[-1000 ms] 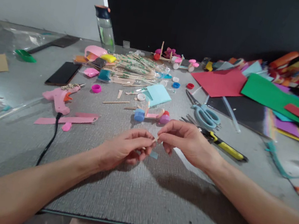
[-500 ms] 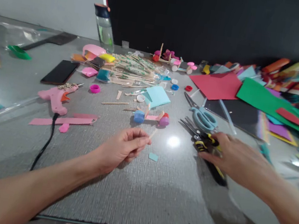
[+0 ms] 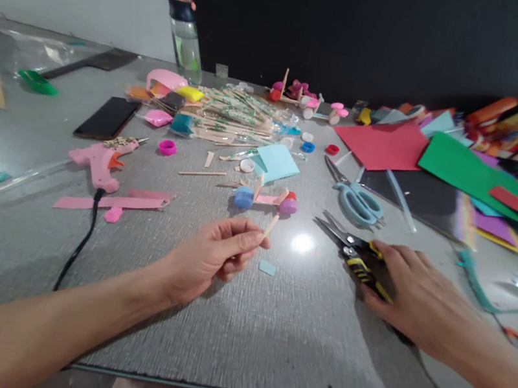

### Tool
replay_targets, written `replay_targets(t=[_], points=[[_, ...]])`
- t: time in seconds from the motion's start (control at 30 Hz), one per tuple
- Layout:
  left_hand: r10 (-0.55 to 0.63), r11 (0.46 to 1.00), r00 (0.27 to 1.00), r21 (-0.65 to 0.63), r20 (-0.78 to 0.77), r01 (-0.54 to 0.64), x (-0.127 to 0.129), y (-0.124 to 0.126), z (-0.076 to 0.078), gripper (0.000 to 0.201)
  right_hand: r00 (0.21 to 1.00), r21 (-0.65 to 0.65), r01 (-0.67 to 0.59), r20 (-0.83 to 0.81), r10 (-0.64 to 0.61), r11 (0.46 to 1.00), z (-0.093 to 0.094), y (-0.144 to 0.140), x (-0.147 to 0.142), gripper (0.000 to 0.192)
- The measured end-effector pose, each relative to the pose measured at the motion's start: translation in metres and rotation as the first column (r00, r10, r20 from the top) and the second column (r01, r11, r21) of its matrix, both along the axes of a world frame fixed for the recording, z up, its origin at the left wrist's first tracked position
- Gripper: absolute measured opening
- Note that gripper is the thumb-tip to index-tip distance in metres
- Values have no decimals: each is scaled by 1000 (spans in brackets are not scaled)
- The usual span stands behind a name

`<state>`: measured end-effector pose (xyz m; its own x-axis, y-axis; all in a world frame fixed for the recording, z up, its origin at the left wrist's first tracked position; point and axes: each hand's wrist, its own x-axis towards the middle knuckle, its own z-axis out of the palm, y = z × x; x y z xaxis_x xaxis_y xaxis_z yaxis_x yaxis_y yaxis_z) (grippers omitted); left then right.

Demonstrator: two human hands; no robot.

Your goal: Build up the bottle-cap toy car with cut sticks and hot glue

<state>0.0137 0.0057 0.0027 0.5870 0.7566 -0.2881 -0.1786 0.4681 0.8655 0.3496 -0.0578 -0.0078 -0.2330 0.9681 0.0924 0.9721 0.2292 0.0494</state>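
My left hand (image 3: 225,248) pinches a short pale wooden stick (image 3: 270,227) between thumb and fingers, its free end pointing up and away. At the right, my right hand (image 3: 413,290) is closed around the black-and-yellow handles of the shears (image 3: 349,240), whose blades lie apart and point left. Just beyond the left hand stands a small toy car (image 3: 266,200) with blue, red and purple cap wheels and upright stick pieces. A small light-blue paper piece (image 3: 267,267) lies on the table beside that hand.
Blue-handled scissors (image 3: 360,203) lie beyond the shears. At left are a pink glue gun (image 3: 101,162) with a black cord, pink strips (image 3: 110,203) and a phone (image 3: 107,118). Wrapped sticks (image 3: 233,111), a water bottle (image 3: 185,41) and coloured sheets (image 3: 379,144) are at the back.
My right hand and the shears have shifted a little right and nearer to me. The stick in my left hand now tilts more upright.
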Motion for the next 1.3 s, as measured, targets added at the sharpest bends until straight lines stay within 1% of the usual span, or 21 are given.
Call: replay_targets(t=[0.1, 0.2, 0.27, 0.33, 0.5, 0.67, 0.73, 0.9, 1.13, 1.3], points=[[-16, 996, 999, -88, 33, 18, -2, 0, 2, 22, 999, -57, -42, -16, 42, 997, 5, -1, 2, 67], [-36, 990, 998, -132, 58, 44, -3, -1, 2, 22, 995, -52, -40, -97, 34, 998, 15, -3, -5, 65], [-52, 990, 996, -129, 70, 61, -2, -2, 1, 21, 985, -56, -46, -171, 36, 997, 22, -8, -12, 58], [-52, 992, 996, -109, 72, 60, -1, -3, 0, 21, 975, -88, -62, -218, 42, 994, 28, -14, -20, 52], [-21, 999, 999, -46, 42, 23, 2, -4, 0, 23, 950, -122, -159, -289, 118, 980, 39, -23, -41, 52], [-21, 999, 998, -35, 56, 23, 3, -6, 1, 20, 903, -215, -238, -409, 133, 947, 49, -11, -66, 27], [-21, 999, 998, -43, 62, 24, 3, -6, 1, 17, 892, -246, -252, -433, 126, 936, 51, -6, -73, 23], [-24, 999, 998, -42, 64, 27, 2, -7, 1, 14, 888, -295, -237, -452, 84, 926, 54, 1, -81, 26], [-25, 999, 999, -46, 36, 26, 4, -7, 1, 15, 880, -281, -237, -467, 83, 930, 51, 0, -82, 30], [-19, 999, 1000, -39, 14, 19, 6, -9, 1, 15, 886, -310, -230, -458, 67, 922, 53, -2, -84, 31]])
